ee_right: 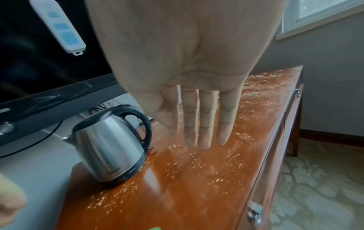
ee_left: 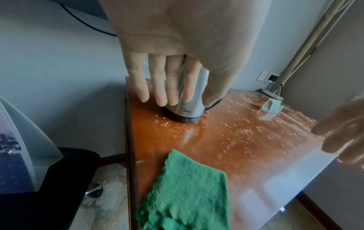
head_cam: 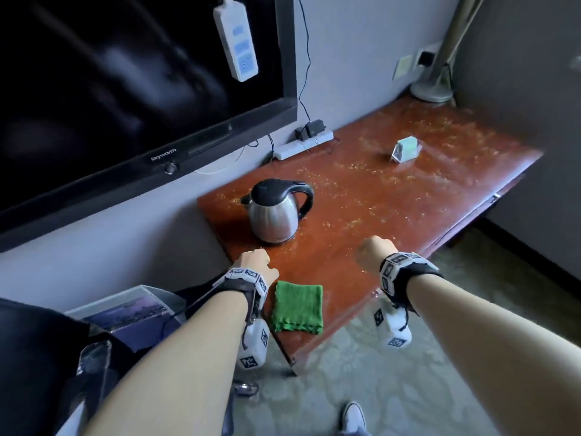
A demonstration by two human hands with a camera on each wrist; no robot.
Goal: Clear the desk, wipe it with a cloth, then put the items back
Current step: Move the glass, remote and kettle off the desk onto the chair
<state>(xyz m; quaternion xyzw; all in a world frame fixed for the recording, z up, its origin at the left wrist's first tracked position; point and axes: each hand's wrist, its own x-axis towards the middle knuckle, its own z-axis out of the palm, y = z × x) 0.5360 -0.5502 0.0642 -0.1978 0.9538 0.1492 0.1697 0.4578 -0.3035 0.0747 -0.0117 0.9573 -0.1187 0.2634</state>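
A person's left hand (head_cam: 255, 262) and right hand (head_cam: 372, 253) hover palm-down over a reddish-brown wooden desk (head_cam: 408, 196) strewn with pale crumbs, fingers straight, slightly apart and holding nothing. A stainless-steel electric kettle with a black lid and handle (head_cam: 276, 214) stands just beyond the left fingertips (ee_left: 163, 96), to the left of the right fingers (ee_right: 204, 132). A folded green cloth (head_cam: 298, 306) lies behind the left hand, near the desk's front edge. A small white-and-green card holder (head_cam: 405, 149) sits well beyond the right fingers.
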